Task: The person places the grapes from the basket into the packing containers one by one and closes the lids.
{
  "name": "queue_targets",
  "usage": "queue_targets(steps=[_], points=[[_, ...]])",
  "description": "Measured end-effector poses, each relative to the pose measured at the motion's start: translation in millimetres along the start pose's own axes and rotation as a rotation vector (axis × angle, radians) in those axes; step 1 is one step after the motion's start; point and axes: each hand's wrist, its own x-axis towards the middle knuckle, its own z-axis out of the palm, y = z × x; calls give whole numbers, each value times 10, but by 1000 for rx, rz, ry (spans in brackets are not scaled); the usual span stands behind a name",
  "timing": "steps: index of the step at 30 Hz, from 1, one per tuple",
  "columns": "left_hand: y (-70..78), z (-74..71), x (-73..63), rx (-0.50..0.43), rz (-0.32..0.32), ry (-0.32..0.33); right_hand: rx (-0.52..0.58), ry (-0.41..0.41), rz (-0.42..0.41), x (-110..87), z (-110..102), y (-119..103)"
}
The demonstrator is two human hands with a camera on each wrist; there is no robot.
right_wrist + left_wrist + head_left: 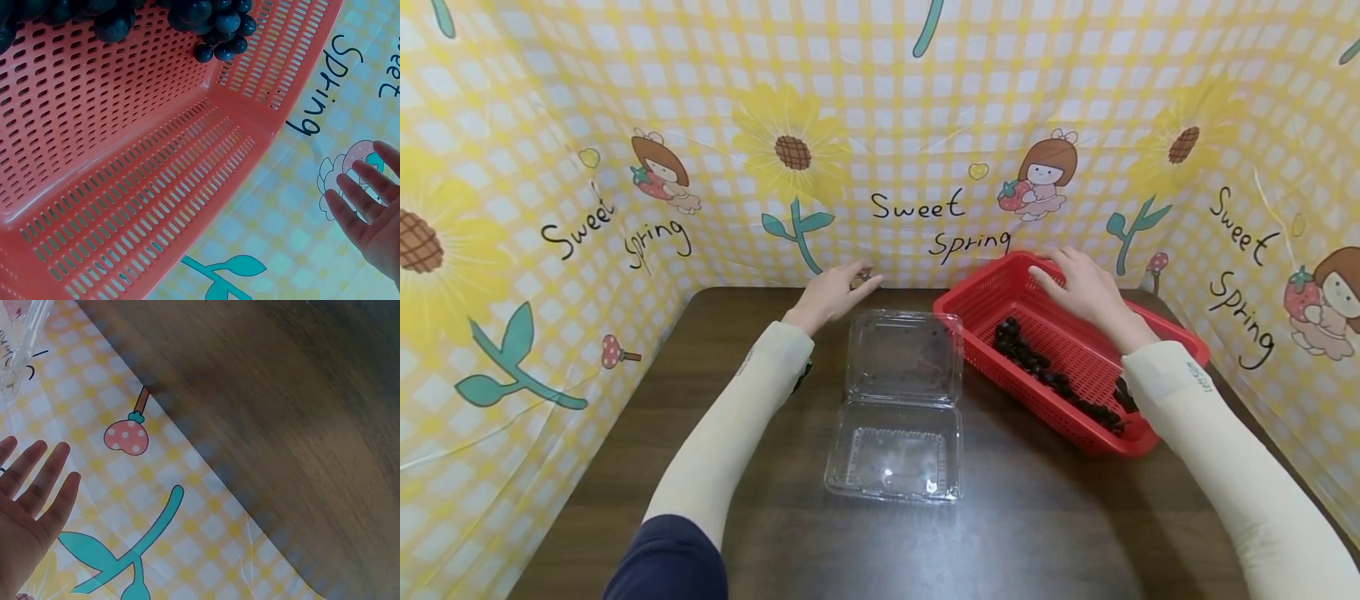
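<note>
A clear plastic clamshell box (895, 454) lies with its lid folded back, in the middle of the table. Beyond the lid's left corner is my left hand (831, 296), its fingers extended and holding nothing; the left wrist view shows the same straight fingers (47, 487). To the right stands a red perforated basket (1037, 392) with dark grapes (1045, 367) along its near side. My right hand (1086, 287) is over the basket's far rim in the head view, fingers spread and nothing held. Close up, the right wrist view shows round, nearly black grapes (215, 25) in the basket.
A brown wood-grain table (737, 500) carries everything. Yellow checked cloth (880, 150) with sunflower prints and lettering walls off the back and both sides, close behind the basket and both hands.
</note>
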Motion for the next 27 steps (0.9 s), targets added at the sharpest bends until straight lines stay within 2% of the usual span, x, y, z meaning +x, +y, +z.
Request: queue_targets(steps=[12,27], points=[[-48,-1,-60,-17,-14,-5,-1,23,-18,-84,-24,20],[-112,29,-132,-38,-13,10,-12,-2,-1,-195,-43,67]])
